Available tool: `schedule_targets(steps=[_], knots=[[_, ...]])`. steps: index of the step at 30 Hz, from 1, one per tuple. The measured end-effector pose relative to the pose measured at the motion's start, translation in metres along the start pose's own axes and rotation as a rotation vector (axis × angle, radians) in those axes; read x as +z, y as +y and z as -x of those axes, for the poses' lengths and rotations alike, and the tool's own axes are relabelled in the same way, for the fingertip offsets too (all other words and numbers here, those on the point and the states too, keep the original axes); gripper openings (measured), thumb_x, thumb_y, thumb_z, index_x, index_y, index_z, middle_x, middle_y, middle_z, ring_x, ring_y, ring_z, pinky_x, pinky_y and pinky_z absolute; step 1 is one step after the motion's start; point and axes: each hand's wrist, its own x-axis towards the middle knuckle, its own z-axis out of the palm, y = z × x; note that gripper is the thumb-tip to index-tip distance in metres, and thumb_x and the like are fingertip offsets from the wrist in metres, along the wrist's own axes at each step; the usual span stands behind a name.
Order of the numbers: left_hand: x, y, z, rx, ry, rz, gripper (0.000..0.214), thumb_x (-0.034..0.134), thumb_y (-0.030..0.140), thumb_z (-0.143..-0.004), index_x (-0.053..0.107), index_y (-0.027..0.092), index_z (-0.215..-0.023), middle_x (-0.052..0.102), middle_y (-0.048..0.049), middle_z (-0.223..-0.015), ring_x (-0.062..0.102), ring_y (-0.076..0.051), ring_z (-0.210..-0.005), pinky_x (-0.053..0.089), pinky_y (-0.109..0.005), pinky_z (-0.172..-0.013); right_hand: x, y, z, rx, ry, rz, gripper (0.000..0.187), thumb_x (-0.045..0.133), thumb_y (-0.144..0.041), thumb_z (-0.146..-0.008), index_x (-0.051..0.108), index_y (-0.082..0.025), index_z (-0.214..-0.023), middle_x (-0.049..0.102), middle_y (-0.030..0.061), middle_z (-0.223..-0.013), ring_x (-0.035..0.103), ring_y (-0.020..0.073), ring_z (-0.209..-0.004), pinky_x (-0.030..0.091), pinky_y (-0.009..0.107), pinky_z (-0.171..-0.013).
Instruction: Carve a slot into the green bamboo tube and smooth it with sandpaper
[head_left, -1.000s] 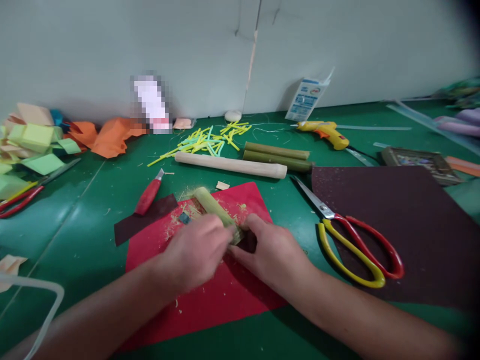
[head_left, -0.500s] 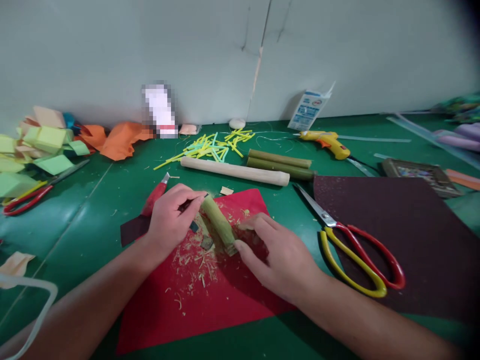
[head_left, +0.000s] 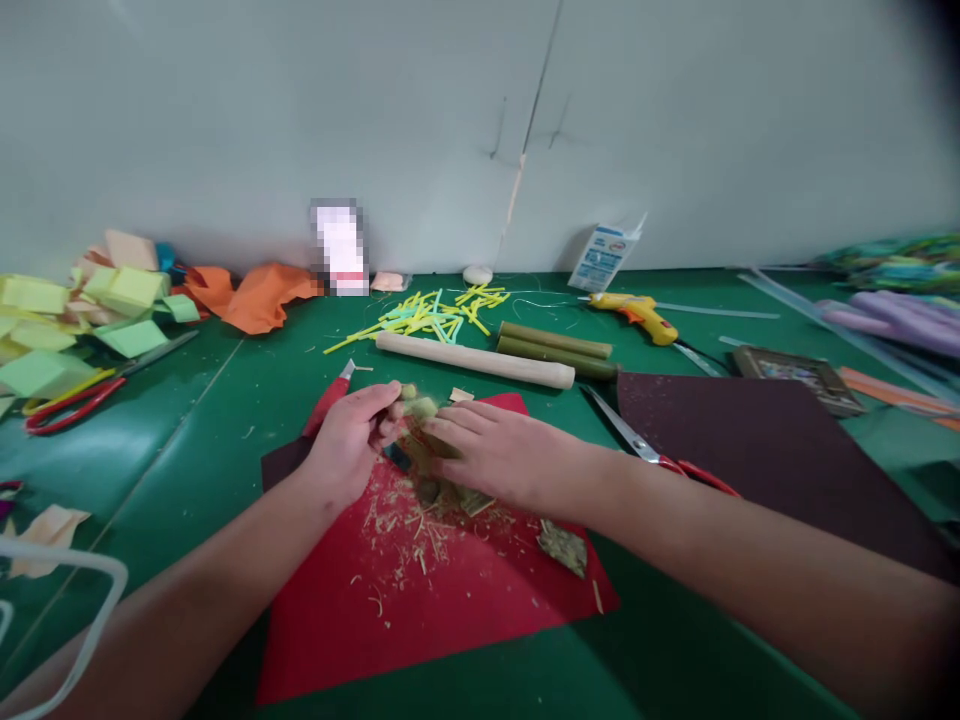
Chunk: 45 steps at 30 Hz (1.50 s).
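My left hand (head_left: 349,440) is closed, thumb and fingers pinched around a small greenish piece (head_left: 409,392) whose kind I cannot make out. Right beside it, my right hand (head_left: 510,455) is wrapped over a short bamboo piece (head_left: 421,408); only its pale green end shows past the fingers. Both hands are over a red sheet (head_left: 420,625) strewn with fine shavings (head_left: 420,535). A dark, rough flake (head_left: 562,548) lies on the sheet below my right forearm. Left of the sheet, a red-handled cutter (head_left: 330,400) rests near a dark scrap (head_left: 281,462).
Beyond the hands lie a pale wooden stick (head_left: 476,360), bamboo lengths (head_left: 559,350) and yellow-green strips (head_left: 420,318). Scissors (head_left: 630,425) and a dark sheet (head_left: 720,440) are at right, a yellow glue gun (head_left: 641,315) farther back. Folded papers (head_left: 112,300) and red-handled pliers (head_left: 82,400) are at left.
My right hand has moved up and left from the bamboo's lower end to cover most of it. The dark flake under my right forearm now shows. The view has tilted slightly upward.
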Motion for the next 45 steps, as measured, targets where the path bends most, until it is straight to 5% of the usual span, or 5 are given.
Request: schedule_targets(steps=[7,12,21,36,45], knots=[[0.0,0.004,0.004,0.047,0.002,-0.026,0.02,0.067,0.032,-0.075,0.061,0.013,-0.072,0.049,0.0035,-0.061,0.037,-0.002,-0.046,0.028,-0.014,-0.041,-0.011,0.001,-0.002,0.01,-0.005,-0.029,0.019,0.048,-0.011,-0.084,0.063,-0.014,-0.096,0.055,0.0115,-0.121,0.047,0.0241,-0.116,0.037,0.041,-0.098],[0.005,0.003,0.011,0.136,0.038,-0.177,0.02,0.068,0.033,-0.074,0.064,0.013,-0.072,0.051,0.0022,-0.06,0.037,-0.003,-0.047,0.026,-0.016,-0.041,-0.016,-0.011,0.016,0.316,-0.015,-0.117,0.033,0.06,-0.019,-0.074,0.06,-0.014,-0.106,0.063,0.0093,-0.102,0.055,0.0241,-0.1,0.04,0.039,-0.09],[0.007,-0.004,0.018,0.286,-0.044,-0.585,0.019,0.06,0.035,-0.081,0.067,0.018,-0.08,0.055,0.001,-0.065,0.045,-0.009,-0.058,0.038,-0.021,-0.056,-0.005,-0.039,0.014,0.746,-0.046,-0.185,0.018,0.057,-0.031,-0.08,0.061,-0.017,-0.089,0.063,0.0067,-0.083,0.057,0.0212,-0.081,0.04,0.033,-0.07],[0.0,-0.012,0.021,0.8,-0.414,-0.938,0.012,0.057,0.016,-0.084,0.066,0.018,-0.092,0.065,-0.0051,-0.088,0.06,-0.014,-0.083,0.047,-0.027,-0.077,0.001,-0.041,0.033,0.757,-0.037,-0.384,0.026,0.063,-0.035,-0.077,0.061,-0.018,-0.097,0.061,0.0062,-0.094,0.054,0.0236,-0.091,0.042,0.038,-0.079],[0.0,-0.017,0.025,0.88,-0.428,-1.087,0.017,0.055,0.017,-0.085,0.064,0.018,-0.1,0.065,-0.0069,-0.092,0.06,-0.016,-0.084,0.049,-0.028,-0.077,0.001,-0.048,0.051,0.781,0.05,-0.448,0.021,0.056,-0.023,-0.078,0.061,-0.017,-0.097,0.061,0.0073,-0.092,0.053,0.0225,-0.088,0.044,0.037,-0.077]])
